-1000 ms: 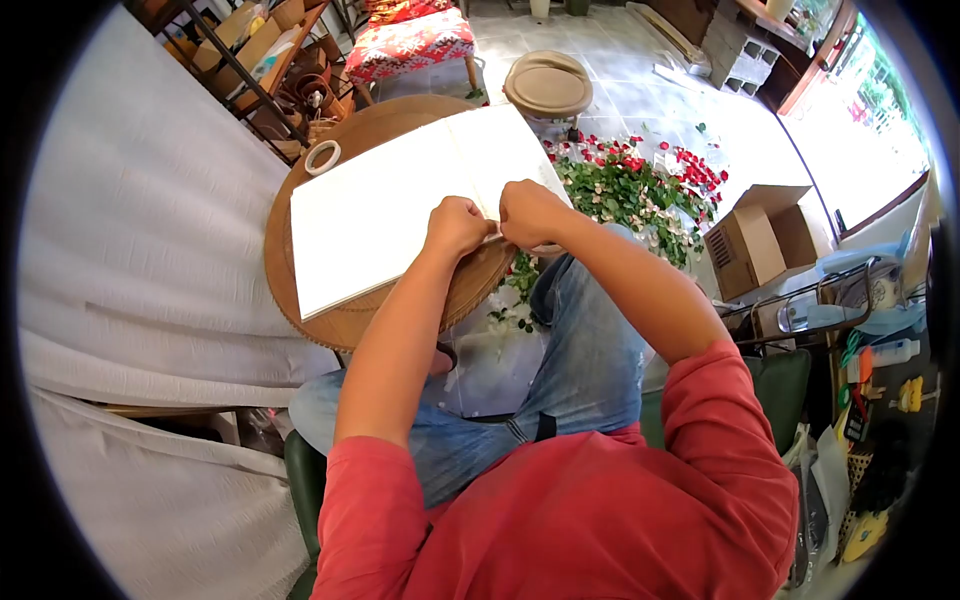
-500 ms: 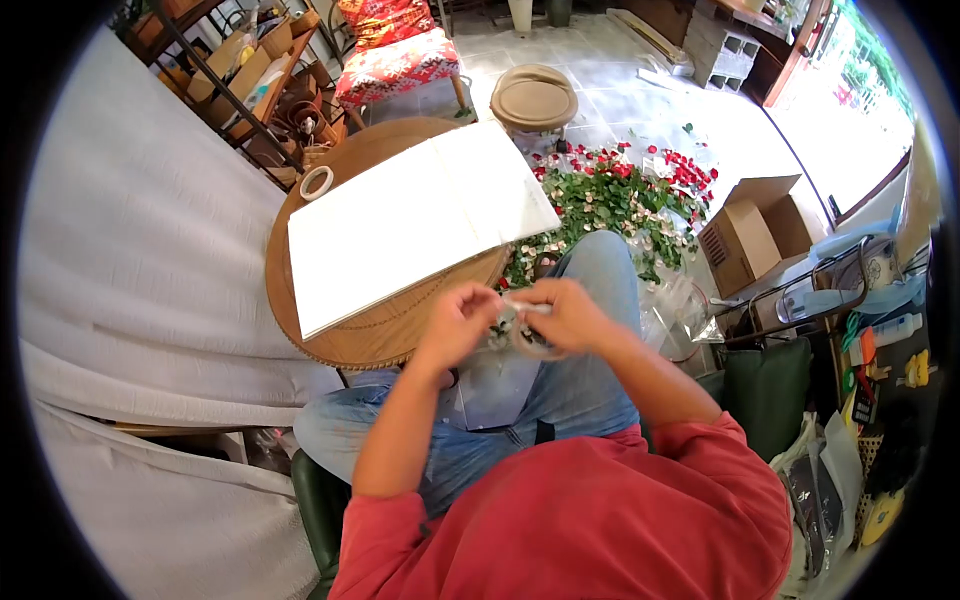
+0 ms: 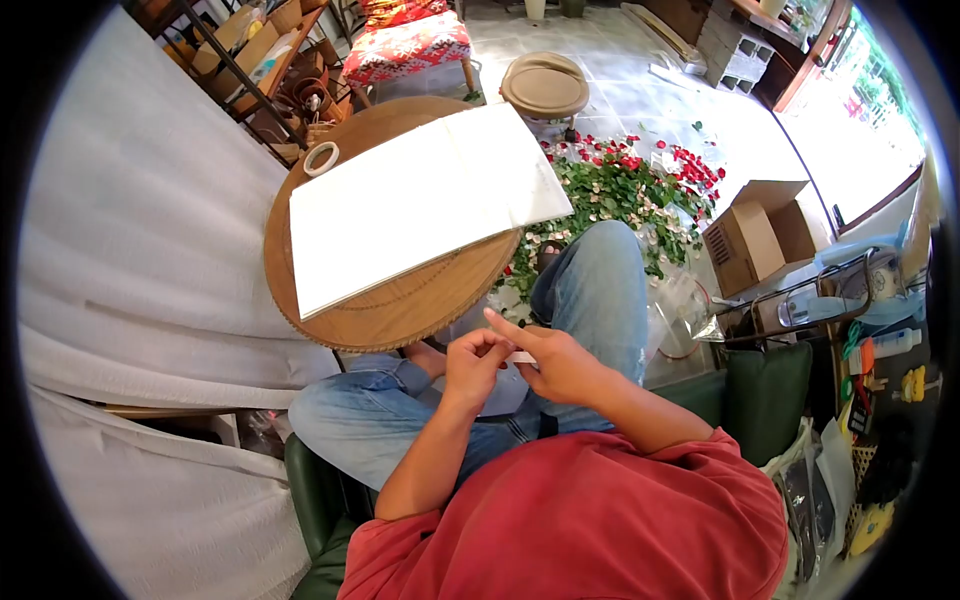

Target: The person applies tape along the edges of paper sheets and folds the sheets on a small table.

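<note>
Over my lap, my left hand is closed, with thumb and fingers pinched at the end of a short white strip of tape. Against it, my right hand grips the other end of the strip between thumb and bent fingers, its index finger stretched out toward the table. The underside of both hands is hidden. Just beyond them stands a round wooden table, with a large white board lying on it. A roll of tape lies beside the board's far left corner.
Cut roses with leaves cover the floor to the right of the table. An open cardboard box stands further right, near the doorway. A round stool is behind the table. A white curtain hangs at the left.
Both hands have moved down and closer together over my lap. My right index finger has straightened. The ring-shaped roll seen at my right hand earlier no longer shows.
</note>
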Demonstrator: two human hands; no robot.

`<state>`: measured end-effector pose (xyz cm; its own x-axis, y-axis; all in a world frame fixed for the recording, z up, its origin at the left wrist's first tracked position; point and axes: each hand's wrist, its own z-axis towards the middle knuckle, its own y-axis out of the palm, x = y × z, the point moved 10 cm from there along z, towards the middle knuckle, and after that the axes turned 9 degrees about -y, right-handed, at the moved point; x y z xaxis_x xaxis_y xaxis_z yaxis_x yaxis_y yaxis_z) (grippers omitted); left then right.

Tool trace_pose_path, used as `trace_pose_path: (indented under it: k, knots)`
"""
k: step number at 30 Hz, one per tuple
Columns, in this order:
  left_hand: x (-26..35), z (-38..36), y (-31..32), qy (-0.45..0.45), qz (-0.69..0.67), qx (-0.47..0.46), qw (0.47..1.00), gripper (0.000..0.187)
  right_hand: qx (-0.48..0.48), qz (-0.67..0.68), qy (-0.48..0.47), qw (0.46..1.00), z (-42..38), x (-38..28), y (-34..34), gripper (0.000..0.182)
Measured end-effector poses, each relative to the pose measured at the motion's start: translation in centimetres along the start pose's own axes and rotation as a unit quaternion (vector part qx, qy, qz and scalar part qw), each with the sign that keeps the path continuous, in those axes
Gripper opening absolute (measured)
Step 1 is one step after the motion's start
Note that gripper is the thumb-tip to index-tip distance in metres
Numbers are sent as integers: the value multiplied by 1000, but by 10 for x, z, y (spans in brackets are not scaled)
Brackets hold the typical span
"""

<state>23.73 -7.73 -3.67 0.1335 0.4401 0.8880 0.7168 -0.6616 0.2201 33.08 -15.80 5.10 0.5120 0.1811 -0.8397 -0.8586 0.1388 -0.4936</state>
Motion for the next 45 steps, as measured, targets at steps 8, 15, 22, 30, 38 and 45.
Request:
trace_pose_path:
  k: [8, 15, 22, 30, 38, 45]
  knots:
    - [13, -15, 0, 15, -37, -7, 999, 14, 75, -33, -11, 997, -8, -1, -18, 52]
    - [23, -22, -7, 24, -67, 16, 997, 20, 108, -27, -64, 992, -7, -17, -23, 35]
    - [19, -26, -11, -5, -43, 4, 999, 19, 191, -58, -181, 963, -10, -37, -33, 25]
    - [78, -59, -30, 187, 232, 42, 954, 36, 185, 61, -167, 967, 28, -50, -31, 25]
    - [85, -37, -144, 57, 212, 263, 939, 19, 195, 416, -298, 837, 42, -134, -86, 33]
    - [104, -30, -160, 182, 366, 385, 828, 30, 26, 638, -477, 604, 8, -255, -127, 53]
